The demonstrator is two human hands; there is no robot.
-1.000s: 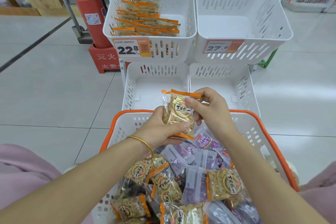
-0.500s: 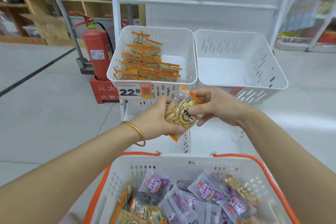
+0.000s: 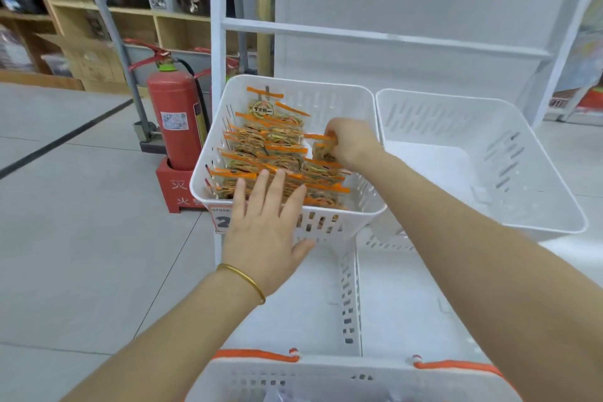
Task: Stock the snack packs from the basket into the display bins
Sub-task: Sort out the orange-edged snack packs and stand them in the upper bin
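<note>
The upper left display bin (image 3: 339,91) is white and holds a row of several orange-edged snack packs (image 3: 267,143) standing on edge. My right hand (image 3: 350,140) is inside it at the right side, gripping one orange-edged snack pack (image 3: 321,148) by its top. My left hand (image 3: 267,222) lies flat with straight fingers over the bin's front rim, fingertips touching the front packs. The upper right display bin (image 3: 551,179) is white with nothing in it. The orange-rimmed white basket (image 3: 326,369) shows only its far edge at the bottom of the view.
Two lower white bins (image 3: 349,297) sit under the upper ones on a white rack (image 3: 218,52). A red fire extinguisher (image 3: 174,117) on a red stand is just left of the rack. Wooden shelves stand at the back left. Grey tiled floor lies to the left.
My right hand carried the snack pack up into the upper left bin. My left hand let go of the pack and now rests open on the front packs. The view tilted up.
</note>
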